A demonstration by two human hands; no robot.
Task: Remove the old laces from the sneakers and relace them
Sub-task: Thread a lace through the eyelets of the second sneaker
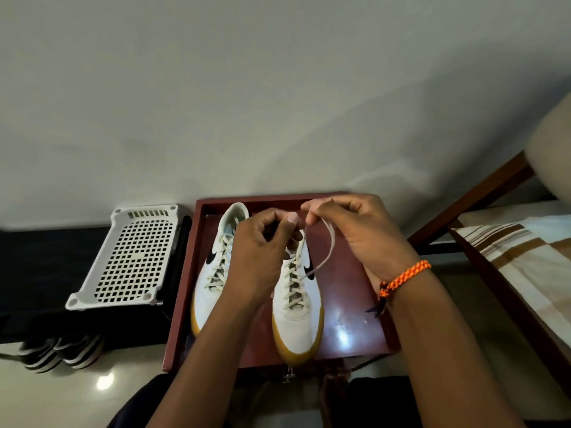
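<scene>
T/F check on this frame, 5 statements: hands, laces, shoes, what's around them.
1. Both sneakers sit on the red-brown tray. True.
2. The right hand pinches a lace of the right sneaker. True.
3. The left sneaker has no lace. False: it is laced.
4. The orange bracelet is on the left wrist. False: it is on the right wrist.
5. The white perforated basket lies right of the tray. False: it lies left of it.

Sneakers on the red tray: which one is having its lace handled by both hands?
The right-hand sneaker. Its lace is pinched by the left hand and right hand; the other sneaker lies untouched.
</scene>
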